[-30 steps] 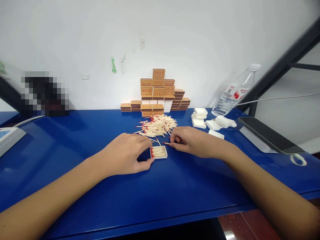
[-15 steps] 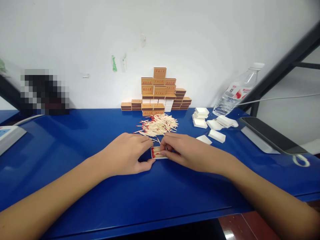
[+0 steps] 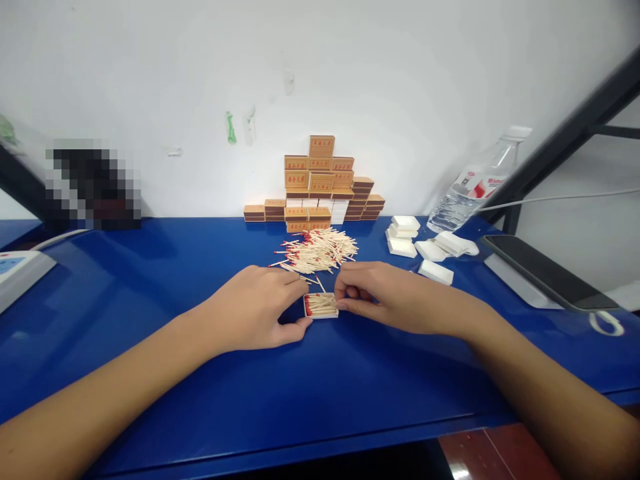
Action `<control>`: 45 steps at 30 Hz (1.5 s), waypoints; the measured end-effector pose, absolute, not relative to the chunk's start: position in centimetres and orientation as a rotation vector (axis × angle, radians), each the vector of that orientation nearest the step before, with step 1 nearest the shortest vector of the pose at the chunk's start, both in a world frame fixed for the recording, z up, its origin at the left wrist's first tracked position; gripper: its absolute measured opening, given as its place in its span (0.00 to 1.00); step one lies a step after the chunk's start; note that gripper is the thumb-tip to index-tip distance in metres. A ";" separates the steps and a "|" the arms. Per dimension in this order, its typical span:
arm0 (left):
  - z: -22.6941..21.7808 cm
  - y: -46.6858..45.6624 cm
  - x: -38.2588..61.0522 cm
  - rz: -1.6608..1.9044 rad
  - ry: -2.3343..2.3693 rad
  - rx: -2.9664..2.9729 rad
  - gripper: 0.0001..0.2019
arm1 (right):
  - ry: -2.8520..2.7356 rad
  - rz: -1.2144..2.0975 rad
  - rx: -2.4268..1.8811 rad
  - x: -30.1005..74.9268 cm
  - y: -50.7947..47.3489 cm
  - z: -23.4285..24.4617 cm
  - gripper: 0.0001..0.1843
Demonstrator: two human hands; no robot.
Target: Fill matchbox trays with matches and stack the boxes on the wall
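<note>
A small white matchbox tray [image 3: 325, 316] lies on the blue table in front of me, filled with red-headed matches [image 3: 320, 305]. My left hand [image 3: 260, 307] grips its left end, thumb at the near corner and fingers at the far one. At the tray's right end is my right hand [image 3: 380, 297], with thumb and index finger pinched together against the edge and the other fingers curled. Just beyond the tray spreads a loose heap of matches [image 3: 320, 252], one or two of them lying close to it.
Brown matchboxes [image 3: 321, 180] are stacked against the wall. White empty trays [image 3: 401, 248] are grouped at the right, near a leaning water bottle [image 3: 457, 197] and a phone [image 3: 547, 273]. A white power strip [image 3: 25, 277] sits at the left edge.
My right hand has shifted right, from over the matches to the tray's right end, uncovering more of them. My left hand stays at the left end.
</note>
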State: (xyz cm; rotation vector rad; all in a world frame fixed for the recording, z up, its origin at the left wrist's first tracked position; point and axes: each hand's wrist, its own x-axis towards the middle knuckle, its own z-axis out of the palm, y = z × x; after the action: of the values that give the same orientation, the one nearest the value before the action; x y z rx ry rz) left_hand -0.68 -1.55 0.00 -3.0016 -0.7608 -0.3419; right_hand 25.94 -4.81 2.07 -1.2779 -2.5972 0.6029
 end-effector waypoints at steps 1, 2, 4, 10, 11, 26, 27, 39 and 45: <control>0.0 -1.5 -0.7 -0.341 -0.761 -3.000 0.11 | -2.597 0.602 -1.261 25.8 -4.8 2.0 0.09; 0.0 -1.5 -0.7 -0.340 -0.761 -2.999 0.12 | -2.593 0.593 -1.249 25.6 -4.8 1.9 0.09; 0.0 -1.5 -0.8 -0.336 -0.760 -2.998 0.12 | -2.576 0.569 -1.236 25.3 -4.9 1.9 0.10; 0.1 -1.6 -0.6 -0.327 -0.759 -3.002 0.11 | -2.580 0.514 -1.218 25.1 -4.7 1.9 0.07; 0.1 -1.6 -0.6 -0.327 -0.758 -3.004 0.11 | -2.574 0.506 -1.218 25.1 -4.7 1.9 0.06; 0.1 -1.6 -0.7 -0.351 -0.735 -2.996 0.11 | -2.548 0.488 -1.219 25.0 -4.7 2.0 0.09; 0.1 -1.7 -0.8 -0.353 -0.735 -2.998 0.11 | -2.538 0.445 -1.234 25.4 -4.5 2.0 0.09; 0.0 -1.6 -0.7 -0.384 -0.738 -2.997 0.12 | -2.540 0.374 -1.576 29.5 -2.1 0.4 0.09; 0.1 -1.6 -0.6 -0.355 -0.750 -3.007 0.12 | -2.476 0.494 -1.311 26.0 -3.8 1.9 0.11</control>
State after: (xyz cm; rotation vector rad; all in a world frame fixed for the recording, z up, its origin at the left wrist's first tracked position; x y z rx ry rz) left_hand -0.56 -1.56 0.07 -3.0068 -0.7500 -0.3547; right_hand 26.04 -3.80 1.88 -1.3113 -2.4763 0.4945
